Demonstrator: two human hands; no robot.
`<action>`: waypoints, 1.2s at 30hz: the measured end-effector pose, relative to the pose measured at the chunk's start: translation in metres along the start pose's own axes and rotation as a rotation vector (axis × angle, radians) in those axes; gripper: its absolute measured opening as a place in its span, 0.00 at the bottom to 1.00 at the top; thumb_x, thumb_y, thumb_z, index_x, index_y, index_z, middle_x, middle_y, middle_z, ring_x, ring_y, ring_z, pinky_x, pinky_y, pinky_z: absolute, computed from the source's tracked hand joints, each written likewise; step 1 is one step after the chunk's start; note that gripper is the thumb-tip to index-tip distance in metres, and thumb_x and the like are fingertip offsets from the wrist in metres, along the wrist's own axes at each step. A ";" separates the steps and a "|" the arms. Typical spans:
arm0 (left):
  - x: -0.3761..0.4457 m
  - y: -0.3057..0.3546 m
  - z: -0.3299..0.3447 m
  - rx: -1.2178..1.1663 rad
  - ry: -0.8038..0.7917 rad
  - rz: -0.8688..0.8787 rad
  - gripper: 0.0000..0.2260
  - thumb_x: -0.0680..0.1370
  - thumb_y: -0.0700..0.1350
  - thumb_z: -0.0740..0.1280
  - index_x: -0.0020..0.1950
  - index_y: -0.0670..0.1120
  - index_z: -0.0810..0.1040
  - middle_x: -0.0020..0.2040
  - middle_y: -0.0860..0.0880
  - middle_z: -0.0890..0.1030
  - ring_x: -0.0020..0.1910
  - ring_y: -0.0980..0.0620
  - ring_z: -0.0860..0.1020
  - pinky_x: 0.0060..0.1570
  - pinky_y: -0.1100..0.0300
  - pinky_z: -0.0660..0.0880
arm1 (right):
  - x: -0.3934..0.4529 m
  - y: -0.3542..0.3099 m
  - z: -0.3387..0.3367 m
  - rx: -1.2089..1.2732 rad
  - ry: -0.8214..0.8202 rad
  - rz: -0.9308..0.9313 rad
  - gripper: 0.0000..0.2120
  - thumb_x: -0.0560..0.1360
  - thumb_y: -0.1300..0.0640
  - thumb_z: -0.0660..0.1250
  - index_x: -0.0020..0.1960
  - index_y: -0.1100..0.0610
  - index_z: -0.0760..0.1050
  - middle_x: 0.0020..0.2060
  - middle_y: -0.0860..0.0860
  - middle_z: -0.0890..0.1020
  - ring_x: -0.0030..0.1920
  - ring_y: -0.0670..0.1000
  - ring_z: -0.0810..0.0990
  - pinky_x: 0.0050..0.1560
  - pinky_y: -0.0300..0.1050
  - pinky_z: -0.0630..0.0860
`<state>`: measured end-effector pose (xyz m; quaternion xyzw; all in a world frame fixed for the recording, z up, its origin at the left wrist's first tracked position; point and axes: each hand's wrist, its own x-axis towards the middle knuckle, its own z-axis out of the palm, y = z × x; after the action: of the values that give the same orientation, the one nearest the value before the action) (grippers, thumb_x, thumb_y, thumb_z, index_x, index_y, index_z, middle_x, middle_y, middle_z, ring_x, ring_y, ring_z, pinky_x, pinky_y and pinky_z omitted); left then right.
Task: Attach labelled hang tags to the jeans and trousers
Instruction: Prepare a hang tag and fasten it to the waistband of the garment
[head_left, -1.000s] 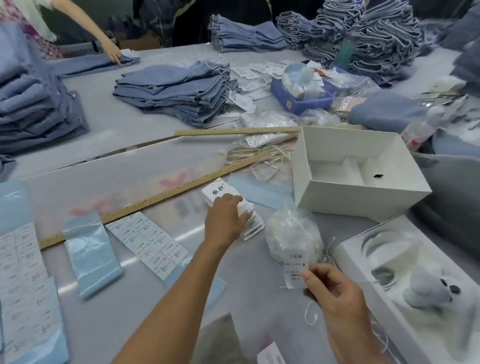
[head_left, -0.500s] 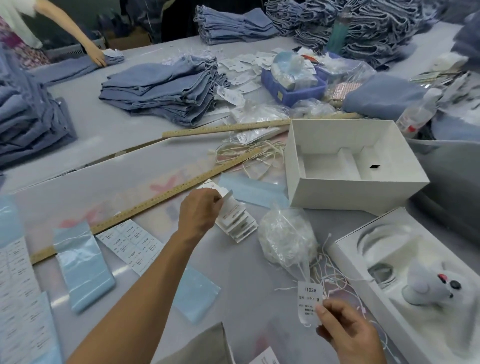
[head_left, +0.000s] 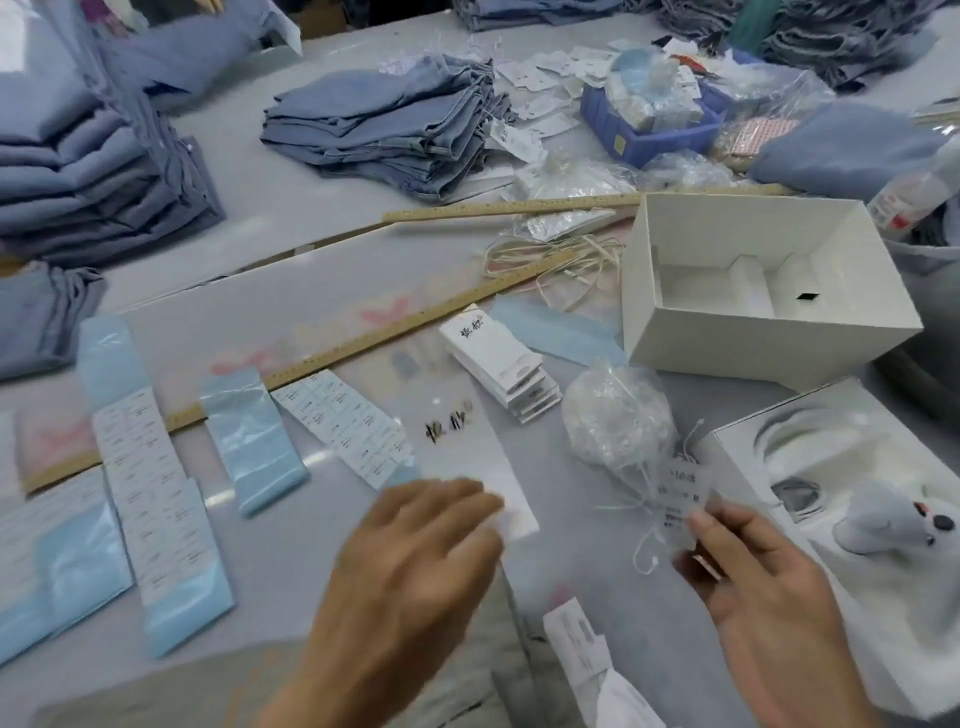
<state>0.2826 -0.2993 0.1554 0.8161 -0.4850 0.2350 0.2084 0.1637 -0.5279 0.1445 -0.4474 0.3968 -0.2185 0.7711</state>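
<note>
Nearby, the white box (head_left: 769, 332) sits empty on the grey table (head_left: 291, 208) while our left hand (head_left: 415, 561) grips a long tag (head_left: 488, 467) and our right hand (head_left: 769, 587) pinches a small tag (head_left: 683, 493).

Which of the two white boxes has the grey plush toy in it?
The nearer white box, by the right hand; the plush toy lies inside. The farther box doesn't.

Both hands bare, no gloves. Left hand (head_left: 415, 561) w/ forearm in view to lower edge: no sleeve, no watch, no band, no rings seen; motion-blurred, so fine detail can't be told. Right hand (head_left: 763, 592) also bare, wrist uncovered, no sleeve showing, no jewellery visible on fingers (head_left: 698, 519). Nails short, unpainted as far as blur allows. No clothing of the person's clearly identifiable elsewhere in head view.
</note>
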 end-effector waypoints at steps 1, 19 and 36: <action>-0.032 0.023 -0.005 0.001 -0.089 0.031 0.09 0.76 0.38 0.67 0.40 0.50 0.82 0.52 0.52 0.86 0.54 0.51 0.84 0.55 0.56 0.74 | -0.010 -0.003 0.005 -0.037 -0.068 0.018 0.05 0.70 0.64 0.71 0.37 0.57 0.83 0.34 0.50 0.82 0.32 0.45 0.79 0.37 0.37 0.81; -0.118 0.117 -0.008 -0.254 -0.253 -1.234 0.14 0.76 0.61 0.67 0.59 0.58 0.76 0.54 0.60 0.76 0.58 0.55 0.73 0.55 0.57 0.72 | -0.127 0.072 0.005 -0.442 -0.256 0.298 0.04 0.75 0.62 0.73 0.43 0.59 0.86 0.29 0.52 0.78 0.27 0.47 0.68 0.27 0.37 0.69; -0.139 0.105 -0.031 -1.190 0.136 -1.408 0.04 0.83 0.38 0.65 0.56 0.46 0.75 0.43 0.44 0.87 0.42 0.45 0.87 0.41 0.50 0.82 | -0.159 0.088 0.015 -0.454 -0.289 0.095 0.02 0.75 0.61 0.75 0.43 0.57 0.86 0.41 0.51 0.88 0.45 0.47 0.87 0.41 0.35 0.80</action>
<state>0.1255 -0.2315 0.1105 0.6656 0.0955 -0.1864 0.7163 0.0806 -0.3656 0.1390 -0.6163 0.3419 -0.0215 0.7091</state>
